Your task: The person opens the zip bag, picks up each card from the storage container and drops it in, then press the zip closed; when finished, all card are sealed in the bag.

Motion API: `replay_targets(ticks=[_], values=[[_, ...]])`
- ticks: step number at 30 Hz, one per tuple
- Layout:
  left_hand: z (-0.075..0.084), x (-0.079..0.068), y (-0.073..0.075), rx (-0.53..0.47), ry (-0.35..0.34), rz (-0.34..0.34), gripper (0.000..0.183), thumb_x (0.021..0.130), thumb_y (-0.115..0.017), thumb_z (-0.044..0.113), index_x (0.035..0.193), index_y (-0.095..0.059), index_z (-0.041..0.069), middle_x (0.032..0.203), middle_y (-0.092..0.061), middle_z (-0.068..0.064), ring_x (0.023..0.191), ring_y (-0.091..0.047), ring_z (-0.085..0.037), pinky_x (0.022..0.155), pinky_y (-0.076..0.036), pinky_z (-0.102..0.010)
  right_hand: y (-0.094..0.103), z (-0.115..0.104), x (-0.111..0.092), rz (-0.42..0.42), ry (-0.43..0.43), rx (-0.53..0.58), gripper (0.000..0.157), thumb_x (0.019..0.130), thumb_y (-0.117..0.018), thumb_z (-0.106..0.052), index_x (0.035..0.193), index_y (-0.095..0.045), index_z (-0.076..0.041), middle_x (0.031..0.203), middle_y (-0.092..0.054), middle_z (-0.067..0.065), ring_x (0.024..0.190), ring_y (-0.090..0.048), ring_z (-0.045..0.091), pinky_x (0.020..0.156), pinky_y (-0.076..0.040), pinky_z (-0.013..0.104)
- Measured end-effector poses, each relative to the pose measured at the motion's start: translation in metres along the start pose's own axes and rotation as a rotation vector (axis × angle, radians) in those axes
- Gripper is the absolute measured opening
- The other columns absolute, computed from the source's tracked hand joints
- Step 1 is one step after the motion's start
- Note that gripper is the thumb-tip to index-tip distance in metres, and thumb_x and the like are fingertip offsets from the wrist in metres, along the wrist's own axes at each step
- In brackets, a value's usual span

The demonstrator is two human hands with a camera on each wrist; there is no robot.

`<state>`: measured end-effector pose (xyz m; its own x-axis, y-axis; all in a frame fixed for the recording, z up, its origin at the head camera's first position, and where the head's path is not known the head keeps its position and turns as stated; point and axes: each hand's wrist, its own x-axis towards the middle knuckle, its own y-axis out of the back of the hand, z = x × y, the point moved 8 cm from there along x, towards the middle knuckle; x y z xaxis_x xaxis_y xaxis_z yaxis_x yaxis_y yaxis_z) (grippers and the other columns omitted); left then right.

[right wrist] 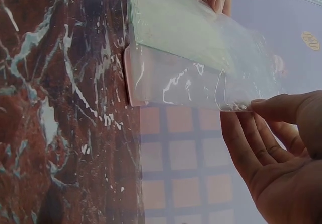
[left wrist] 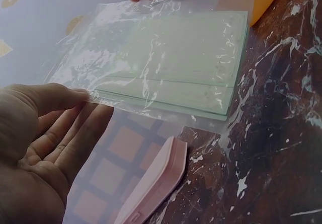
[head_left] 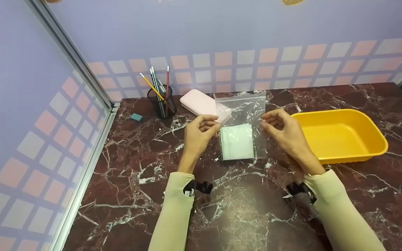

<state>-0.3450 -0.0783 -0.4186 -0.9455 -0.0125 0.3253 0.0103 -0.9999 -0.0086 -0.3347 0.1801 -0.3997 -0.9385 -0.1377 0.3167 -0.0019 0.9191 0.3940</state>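
A clear zip-lock bag (head_left: 259, 139) is held up between both hands, its zip strip along the top. Inside, at the bottom, lies a small stack of pale green sheets (head_left: 237, 142), also plain in the left wrist view (left wrist: 191, 53). My left hand (head_left: 199, 136) pinches the bag's left edge between thumb and fingers. The opposite edge is pinched by my right hand (head_left: 284, 134), with the thumb on the near side in the right wrist view. Behind the bag, a pink case (head_left: 197, 101) lies on the table, partly seen through the plastic.
A yellow basin (head_left: 340, 136) stands just right of my right hand. At the back left is a black mesh pen cup (head_left: 162, 104) with several pencils, a small teal block (head_left: 136, 117) beside it. Patterned wall panels (head_left: 201, 35) border the marbled table (head_left: 127, 195).
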Motion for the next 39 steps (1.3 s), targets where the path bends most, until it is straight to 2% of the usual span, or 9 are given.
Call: replay_targets(ticks=[5, 10, 19, 22, 25, 30, 39], values=[[-0.012, 0.001, 0.002, -0.025, 0.041, -0.003, 0.024, 0.088, -0.077, -0.014, 0.109, -0.066, -0.011, 0.093, -0.074, -0.019, 0.078, -0.074, -0.024, 0.073, -0.065, -0.051, -0.006, 0.008, 0.001, -0.023, -0.025, -0.026, 0.028, 0.097, -0.074, 0.002, 0.123, -0.065, 0.007, 0.107, -0.071, 0.02, 0.089, -0.064, 0.016, 0.08, -0.055, 0.017], [-0.019, -0.001, 0.001, 0.018, 0.056, -0.04, 0.019, 0.088, -0.076, -0.014, 0.106, -0.069, -0.011, 0.095, -0.074, -0.018, 0.078, -0.074, -0.02, 0.071, -0.066, -0.042, -0.011, 0.017, 0.002, -0.036, -0.04, -0.058, 0.027, 0.095, -0.072, 0.008, 0.122, -0.065, 0.009, 0.106, -0.071, 0.022, 0.089, -0.064, 0.02, 0.078, -0.054, 0.016], [-0.038, -0.004, 0.003, 0.09, 0.14, -0.085, 0.021, 0.087, -0.076, -0.016, 0.107, -0.074, -0.01, 0.093, -0.073, -0.018, 0.077, -0.073, -0.018, 0.073, -0.066, -0.042, -0.022, 0.029, 0.001, -0.088, -0.075, -0.104, 0.029, 0.094, -0.073, 0.008, 0.122, -0.065, 0.009, 0.109, -0.07, 0.022, 0.095, -0.067, 0.031, 0.08, -0.054, 0.017], [-0.045, -0.005, 0.003, 0.135, 0.176, -0.1, 0.02, 0.087, -0.078, -0.015, 0.106, -0.074, -0.008, 0.093, -0.074, -0.018, 0.077, -0.072, -0.016, 0.075, -0.066, -0.044, -0.026, 0.031, 0.0, -0.105, -0.067, -0.123, 0.028, 0.094, -0.074, 0.007, 0.121, -0.066, 0.009, 0.108, -0.071, 0.023, 0.095, -0.069, 0.035, 0.08, -0.054, 0.016], [-0.05, -0.007, 0.004, 0.171, 0.204, -0.118, 0.019, 0.087, -0.078, -0.014, 0.105, -0.074, -0.008, 0.094, -0.075, -0.018, 0.078, -0.072, -0.016, 0.074, -0.066, -0.041, -0.03, 0.034, -0.001, -0.126, -0.056, -0.15, 0.027, 0.093, -0.073, 0.007, 0.12, -0.066, 0.009, 0.107, -0.072, 0.024, 0.095, -0.07, 0.037, 0.079, -0.054, 0.016], [-0.057, -0.009, 0.004, 0.189, 0.245, -0.147, 0.02, 0.087, -0.078, -0.013, 0.106, -0.075, -0.007, 0.095, -0.075, -0.02, 0.079, -0.072, -0.017, 0.072, -0.066, -0.036, -0.034, 0.04, -0.004, -0.166, -0.065, -0.201, 0.027, 0.093, -0.071, 0.005, 0.119, -0.067, 0.008, 0.106, -0.074, 0.022, 0.095, -0.071, 0.036, 0.078, -0.054, 0.018], [-0.069, -0.013, 0.004, 0.221, 0.309, -0.185, 0.018, 0.088, -0.076, -0.014, 0.105, -0.076, -0.009, 0.094, -0.076, -0.02, 0.075, -0.073, -0.018, 0.069, -0.065, -0.033, -0.041, 0.052, -0.006, -0.22, -0.12, -0.198, 0.028, 0.092, -0.072, 0.005, 0.119, -0.067, 0.01, 0.1, -0.073, 0.02, 0.089, -0.071, 0.033, 0.07, -0.055, 0.018]])
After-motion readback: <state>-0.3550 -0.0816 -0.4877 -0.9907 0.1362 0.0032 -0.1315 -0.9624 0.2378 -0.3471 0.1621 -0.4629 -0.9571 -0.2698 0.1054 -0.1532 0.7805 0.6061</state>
